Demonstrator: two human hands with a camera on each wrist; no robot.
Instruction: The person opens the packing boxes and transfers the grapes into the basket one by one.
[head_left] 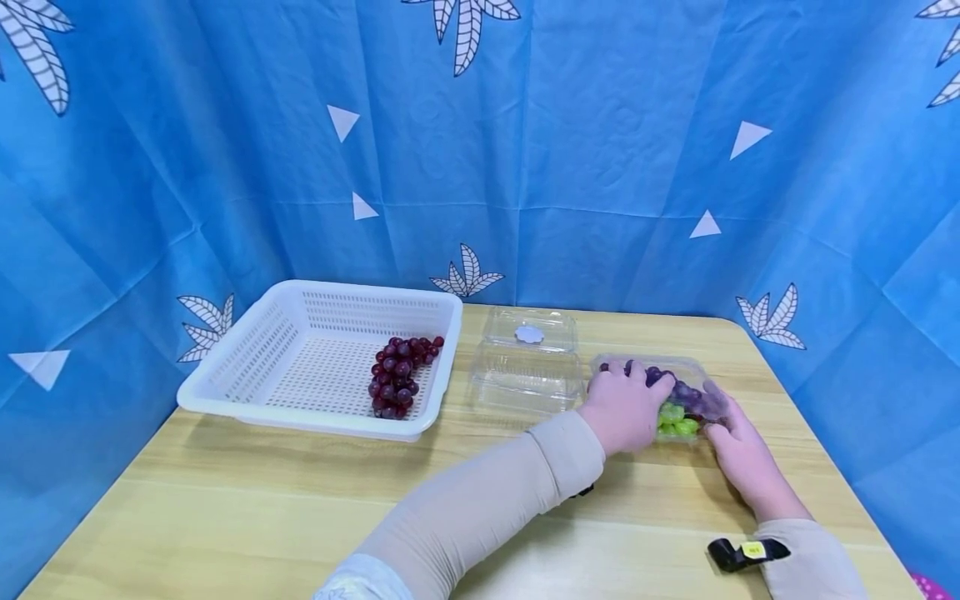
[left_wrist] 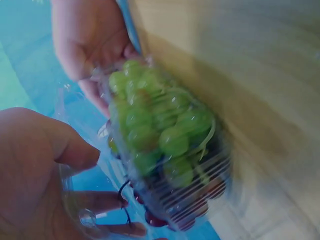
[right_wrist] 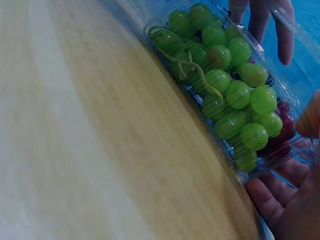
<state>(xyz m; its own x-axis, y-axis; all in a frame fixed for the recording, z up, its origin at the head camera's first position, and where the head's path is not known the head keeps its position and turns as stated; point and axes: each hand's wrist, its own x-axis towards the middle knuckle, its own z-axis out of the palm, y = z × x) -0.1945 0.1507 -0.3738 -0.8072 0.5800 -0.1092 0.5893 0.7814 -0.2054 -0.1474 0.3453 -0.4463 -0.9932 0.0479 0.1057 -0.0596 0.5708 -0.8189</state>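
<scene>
A clear plastic clamshell box [head_left: 692,365] on the right of the table holds green grapes [right_wrist: 237,95] along its near side and dark grapes [head_left: 678,390] behind them. My left hand [head_left: 621,408] reaches over the box's left part from above. In the left wrist view its thumb and fingers stand apart, some fingers seen through clear plastic. My right hand [head_left: 742,450] grips the box's right end, thumb at the rim and fingers against the outer wall. A pale stem [right_wrist: 200,77] lies over the green grapes in the right wrist view.
A white perforated basket [head_left: 322,292] on the left holds a bunch of dark red grapes [head_left: 397,375]. Between basket and filled box lies an opened clear clamshell box [head_left: 517,379] with a pale label [head_left: 528,334] on its lid. A blue curtain [head_left: 600,150] surrounds the wooden table [head_left: 262,500].
</scene>
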